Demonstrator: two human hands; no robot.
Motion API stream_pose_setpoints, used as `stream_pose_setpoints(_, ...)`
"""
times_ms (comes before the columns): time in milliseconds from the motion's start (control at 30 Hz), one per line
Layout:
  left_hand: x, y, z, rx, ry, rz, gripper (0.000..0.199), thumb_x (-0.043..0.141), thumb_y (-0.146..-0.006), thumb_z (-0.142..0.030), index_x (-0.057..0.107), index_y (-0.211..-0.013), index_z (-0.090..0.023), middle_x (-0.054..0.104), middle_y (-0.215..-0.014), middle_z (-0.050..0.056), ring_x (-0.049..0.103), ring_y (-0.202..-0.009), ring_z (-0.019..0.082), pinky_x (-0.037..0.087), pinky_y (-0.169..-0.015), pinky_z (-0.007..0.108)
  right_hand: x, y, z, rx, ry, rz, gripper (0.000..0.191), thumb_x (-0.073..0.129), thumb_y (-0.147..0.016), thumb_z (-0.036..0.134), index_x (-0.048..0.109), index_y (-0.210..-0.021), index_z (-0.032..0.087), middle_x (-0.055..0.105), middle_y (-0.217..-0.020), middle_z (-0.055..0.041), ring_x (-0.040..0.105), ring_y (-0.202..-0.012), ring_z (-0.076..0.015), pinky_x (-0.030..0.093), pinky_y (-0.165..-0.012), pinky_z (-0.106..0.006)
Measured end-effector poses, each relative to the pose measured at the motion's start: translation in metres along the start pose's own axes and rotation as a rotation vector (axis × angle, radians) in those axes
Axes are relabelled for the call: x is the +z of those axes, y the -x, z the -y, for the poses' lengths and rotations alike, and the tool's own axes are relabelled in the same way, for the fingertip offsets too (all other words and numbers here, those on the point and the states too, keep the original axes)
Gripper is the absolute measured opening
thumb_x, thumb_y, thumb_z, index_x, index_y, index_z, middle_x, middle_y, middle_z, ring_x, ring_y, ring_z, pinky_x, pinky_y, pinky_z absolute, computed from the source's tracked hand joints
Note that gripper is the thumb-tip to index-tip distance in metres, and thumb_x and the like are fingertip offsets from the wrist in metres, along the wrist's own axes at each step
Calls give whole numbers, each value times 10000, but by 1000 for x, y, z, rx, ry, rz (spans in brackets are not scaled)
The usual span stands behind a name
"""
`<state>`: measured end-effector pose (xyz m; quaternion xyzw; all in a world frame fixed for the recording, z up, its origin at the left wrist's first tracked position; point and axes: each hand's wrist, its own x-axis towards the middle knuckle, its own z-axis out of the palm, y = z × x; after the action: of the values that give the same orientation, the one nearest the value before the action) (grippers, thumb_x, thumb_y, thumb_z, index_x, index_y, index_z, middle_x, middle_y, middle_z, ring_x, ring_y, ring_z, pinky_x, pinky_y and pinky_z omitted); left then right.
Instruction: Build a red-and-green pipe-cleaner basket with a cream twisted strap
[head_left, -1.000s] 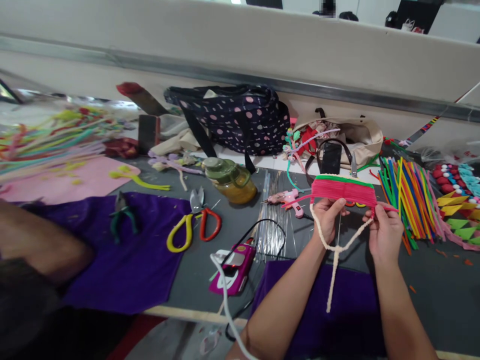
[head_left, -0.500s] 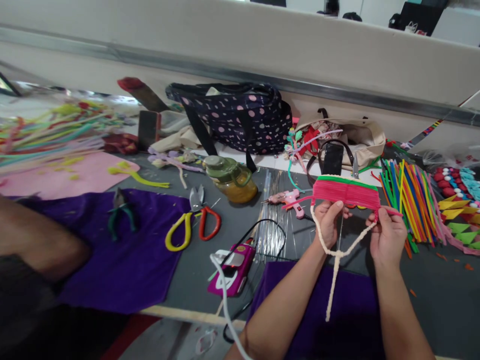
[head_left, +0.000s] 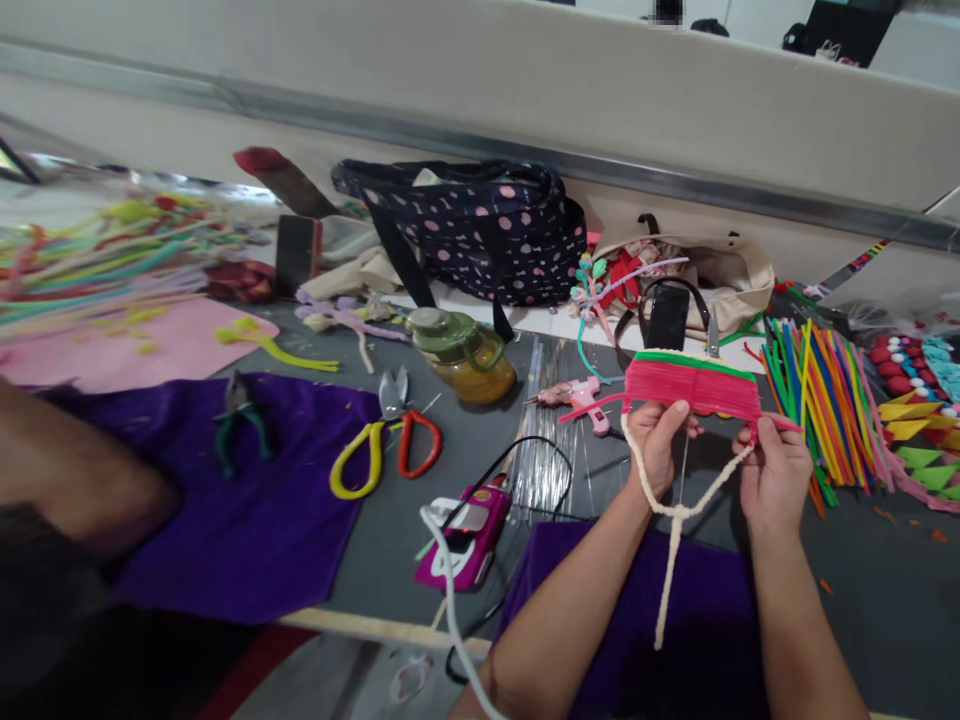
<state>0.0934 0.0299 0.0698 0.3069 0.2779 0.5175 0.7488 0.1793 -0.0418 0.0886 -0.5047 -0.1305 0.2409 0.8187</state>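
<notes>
Both hands hold up a craft piece made of pipe cleaners (head_left: 691, 388): a wide pink-red panel with a green band and a pale top edge. From its lower corners a cream pipe cleaner (head_left: 670, 575) hangs in a Y shape, its tail pointing down. My left hand (head_left: 655, 450) is closed on the panel's lower middle, thumb in front and other fingers behind. At the lower right corner, my right hand (head_left: 776, 475) pinches the joint where the cream strand meets a pink end. A thin clear line drops below the left thumb.
Scissors with yellow and red handles (head_left: 356, 460), a magenta device (head_left: 472, 545), clear sticks (head_left: 540, 480), a pink glue gun (head_left: 581, 400) and a green-lidded jar (head_left: 465, 365) lie to the left. Coloured pipe cleaners (head_left: 829, 400) lie right. Another person's arm (head_left: 75, 480) rests near the pliers (head_left: 241, 420).
The view has shifted very slightly. The cream tail has swung a little to the right, while both hands keep the same hold on the panel.
</notes>
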Motion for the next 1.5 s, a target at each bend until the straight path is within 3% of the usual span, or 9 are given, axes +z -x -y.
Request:
stream_pose_setpoints(300,2,0,-6,24,-71,38,282,785,-633,-351,606,-547,-151,510,-445,-38,485,-411,89,448,-466,234,-2,0,1,-10,62,-42,293,791,-654,323,598,-806,163,612,-590,42,598,-489,-102,494,-453,-203)
stream_pose_setpoints(767,2,2,1,-22,-37,39,290,771,-654,-371,615,-565,-142,543,-466,-21,520,-432,95,471,-493,232,-4,-4,1,-21,83,-59,291,785,-666,345,614,-799,150,623,-559,31,593,-461,-107,482,-419,-197)
stream_pose_setpoints(1033,3,2,-1,97,-112,76,309,779,-657,-336,577,-535,-138,550,-487,-21,521,-458,89,470,-486,219,-5,-1,-4,-97,178,-36,275,735,-724,378,607,-818,153,625,-551,18,572,-442,-111,443,-417,-202)
stream_pose_setpoints(1267,2,2,1,2,-94,22,347,767,-657,-416,594,-556,-133,545,-468,-20,500,-409,77,450,-442,201,-4,0,-7,-181,196,-30,245,720,-744,357,595,-807,156,593,-512,31,518,-406,-93,400,-402,-193)
stream_pose_setpoints(1500,5,2,4,10,-64,10,302,760,-673,-394,634,-606,-127,629,-560,16,601,-491,118,513,-520,229,0,2,-4,-110,139,-36,254,733,-723,351,578,-805,166,561,-512,56,482,-387,-78,377,-390,-190)
